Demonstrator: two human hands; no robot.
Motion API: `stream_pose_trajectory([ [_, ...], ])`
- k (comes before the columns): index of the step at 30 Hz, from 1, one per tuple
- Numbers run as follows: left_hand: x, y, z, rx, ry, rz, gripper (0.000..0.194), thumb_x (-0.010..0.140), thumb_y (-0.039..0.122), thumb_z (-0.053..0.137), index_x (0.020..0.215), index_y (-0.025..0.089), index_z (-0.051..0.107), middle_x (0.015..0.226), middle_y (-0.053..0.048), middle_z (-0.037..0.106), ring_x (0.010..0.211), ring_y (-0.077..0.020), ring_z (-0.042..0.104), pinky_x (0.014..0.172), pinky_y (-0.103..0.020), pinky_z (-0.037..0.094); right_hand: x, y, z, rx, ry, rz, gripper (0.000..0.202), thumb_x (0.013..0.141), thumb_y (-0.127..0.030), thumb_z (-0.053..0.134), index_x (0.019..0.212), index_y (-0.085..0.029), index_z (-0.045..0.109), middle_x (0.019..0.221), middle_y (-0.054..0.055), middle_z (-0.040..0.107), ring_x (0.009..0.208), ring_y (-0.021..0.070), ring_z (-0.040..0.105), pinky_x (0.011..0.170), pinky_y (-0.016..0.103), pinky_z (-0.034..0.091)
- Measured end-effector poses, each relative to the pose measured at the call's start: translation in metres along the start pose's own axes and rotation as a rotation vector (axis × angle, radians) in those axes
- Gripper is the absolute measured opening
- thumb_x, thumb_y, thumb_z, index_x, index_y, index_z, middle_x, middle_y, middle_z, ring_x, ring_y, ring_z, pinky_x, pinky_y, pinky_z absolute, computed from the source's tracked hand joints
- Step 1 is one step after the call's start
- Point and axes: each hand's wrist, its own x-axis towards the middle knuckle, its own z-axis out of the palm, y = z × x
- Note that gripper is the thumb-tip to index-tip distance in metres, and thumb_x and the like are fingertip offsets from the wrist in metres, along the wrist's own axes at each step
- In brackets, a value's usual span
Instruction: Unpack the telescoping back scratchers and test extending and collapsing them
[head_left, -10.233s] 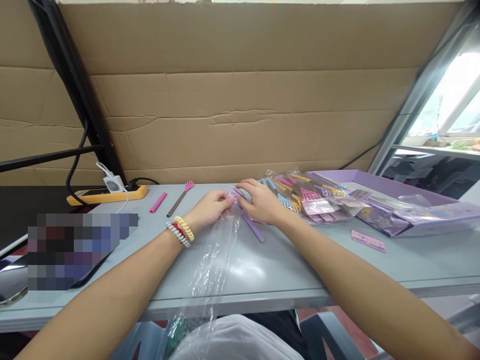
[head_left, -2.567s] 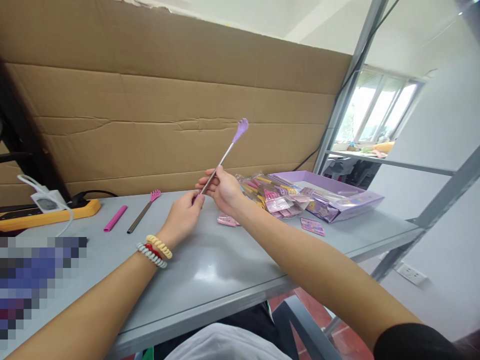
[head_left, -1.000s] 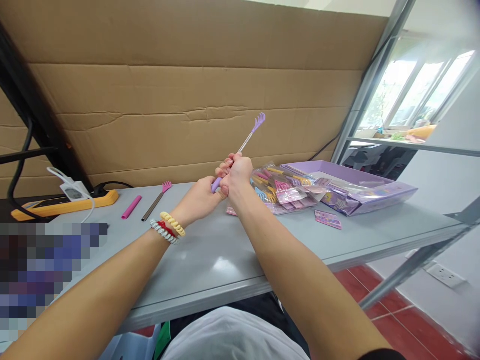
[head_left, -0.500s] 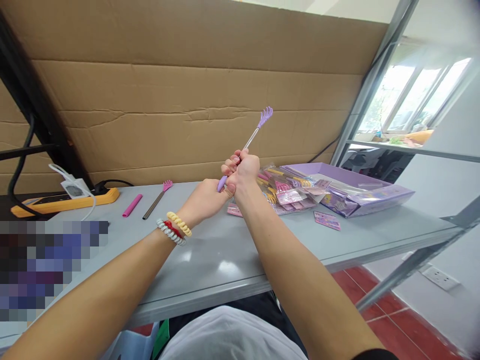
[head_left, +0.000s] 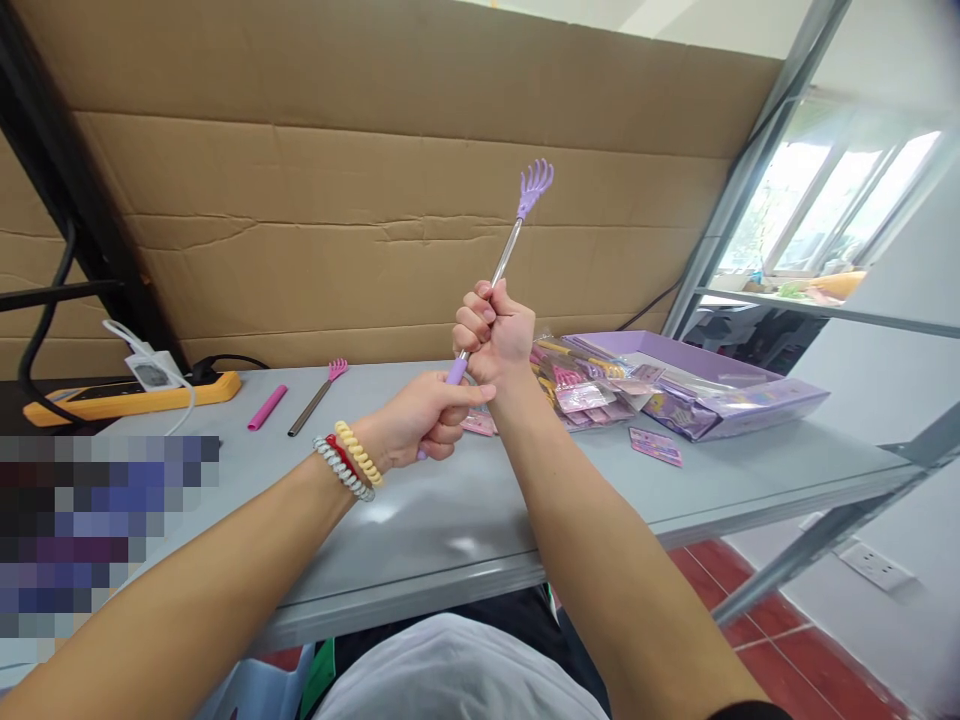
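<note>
A purple back scratcher (head_left: pixel 510 245) with a claw-shaped head and a metal rod is held up at a slant over the table. My left hand (head_left: pixel 424 415) is closed around its purple handle, part of which shows above the fist. Higher up, my right hand (head_left: pixel 495 330) wraps round the metal rod, below the claw. To the left, on the table, lie a pink claw head on a dark metal rod (head_left: pixel 318 398) and a separate pink handle tube (head_left: pixel 267 408).
Packaged back scratchers (head_left: pixel 592 390) are heaped right of my hands, beside a purple open box (head_left: pixel 742 400). A small pink card (head_left: pixel 656 446) lies in front of the box. An orange power strip (head_left: pixel 135 400) sits at the back left. Cardboard (head_left: pixel 337 180) stands behind the grey table (head_left: pixel 420 530).
The claw end has risen and shows more of the rod. My hands have moved apart along the back scratcher, the left one lower and the right one slightly up and right.
</note>
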Motion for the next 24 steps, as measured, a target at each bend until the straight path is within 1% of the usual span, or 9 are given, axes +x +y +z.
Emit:
stream_pose_trajectory([
  [2, 0.002, -0.002, -0.001, 0.008, -0.027, 0.0, 0.044, 0.075, 0.034, 0.065, 0.065, 0.023, 0.023, 0.048, 0.011, 0.015, 0.039, -0.0032, 0.008, 0.034, -0.017, 0.011, 0.0, 0.0, -0.002, 0.024, -0.006, -0.006, 0.035, 0.097, -0.034, 0.03, 0.067, -0.019, 0.038, 0.048, -0.009, 0.023, 0.034, 0.0042, 0.014, 0.032, 0.017, 0.015],
  [3, 0.003, -0.003, -0.001, 0.05, 0.009, 0.012, 0.043, 0.074, 0.033, 0.065, 0.065, 0.022, 0.024, 0.048, 0.011, 0.016, 0.038, -0.0032, 0.009, 0.034, -0.017, 0.011, 0.001, 0.001, -0.003, 0.043, 0.014, -0.007, 0.035, 0.097, -0.033, 0.028, 0.067, -0.019, 0.038, 0.048, -0.009, 0.023, 0.034, 0.0042, 0.013, 0.032, 0.017, 0.014],
  [7, 0.01, -0.007, 0.002, 0.44, 0.333, 0.107, 0.04, 0.072, 0.031, 0.064, 0.061, 0.021, 0.028, 0.048, 0.009, 0.023, 0.039, -0.0045, 0.018, 0.037, -0.021, 0.016, 0.008, 0.008, -0.003, 0.088, 0.233, -0.027, 0.035, 0.097, -0.033, 0.025, 0.068, -0.019, 0.038, 0.046, -0.01, 0.021, 0.033, 0.0037, 0.014, 0.031, 0.017, 0.012],
  [9, 0.012, -0.008, 0.003, 0.682, 0.436, 0.174, 0.041, 0.071, 0.036, 0.064, 0.058, 0.02, 0.028, 0.049, 0.007, 0.028, 0.041, -0.0057, 0.023, 0.04, -0.023, 0.019, 0.01, 0.011, -0.004, 0.072, 0.347, -0.066, 0.034, 0.097, -0.034, 0.025, 0.069, -0.019, 0.038, 0.046, -0.01, 0.021, 0.032, 0.0035, 0.015, 0.031, 0.017, 0.012],
  [11, 0.013, -0.01, 0.002, 0.877, 0.495, 0.232, 0.043, 0.072, 0.043, 0.062, 0.056, 0.02, 0.029, 0.048, 0.006, 0.032, 0.044, -0.0074, 0.028, 0.043, -0.024, 0.02, 0.012, 0.012, -0.005, 0.042, 0.429, -0.11, 0.032, 0.096, -0.033, 0.027, 0.069, -0.019, 0.037, 0.046, -0.01, 0.022, 0.032, 0.0033, 0.016, 0.031, 0.017, 0.012],
  [13, 0.015, -0.012, 0.0, 1.004, 0.538, 0.261, 0.045, 0.074, 0.051, 0.057, 0.055, 0.02, 0.029, 0.047, 0.005, 0.035, 0.045, -0.0098, 0.032, 0.045, -0.025, 0.021, 0.013, 0.011, -0.006, 0.016, 0.481, -0.142, 0.029, 0.094, -0.031, 0.028, 0.069, -0.019, 0.036, 0.047, -0.01, 0.022, 0.032, 0.0031, 0.017, 0.031, 0.017, 0.013],
  [17, 0.017, -0.016, 0.0, 1.124, 0.562, 0.271, 0.047, 0.078, 0.062, 0.046, 0.057, 0.021, 0.033, 0.049, 0.002, 0.04, 0.047, -0.0132, 0.041, 0.046, -0.026, 0.024, 0.014, 0.007, -0.009, 0.006, 0.532, -0.151, 0.025, 0.092, -0.025, 0.027, 0.068, -0.019, 0.034, 0.048, -0.01, 0.022, 0.033, 0.003, 0.017, 0.032, 0.017, 0.013],
  [21, 0.012, -0.014, 0.007, 1.207, 0.615, 0.207, 0.053, 0.077, 0.071, 0.038, 0.06, 0.021, 0.039, 0.055, -0.001, 0.048, 0.05, -0.0162, 0.048, 0.046, -0.027, 0.024, 0.017, 0.001, -0.012, 0.026, 0.583, -0.157, 0.021, 0.088, -0.021, 0.027, 0.068, -0.019, 0.034, 0.048, -0.01, 0.022, 0.033, 0.0031, 0.016, 0.031, 0.017, 0.013],
  [24, 0.005, -0.012, 0.012, 1.246, 0.627, 0.142, 0.061, 0.073, 0.079, 0.033, 0.063, 0.021, 0.046, 0.059, -0.004, 0.054, 0.056, -0.0201, 0.054, 0.047, -0.027, 0.027, 0.021, -0.007, -0.021, 0.046, 0.612, -0.178, 0.019, 0.085, -0.019, 0.028, 0.067, -0.019, 0.033, 0.049, -0.009, 0.022, 0.033, 0.0032, 0.017, 0.032, 0.017, 0.013],
])
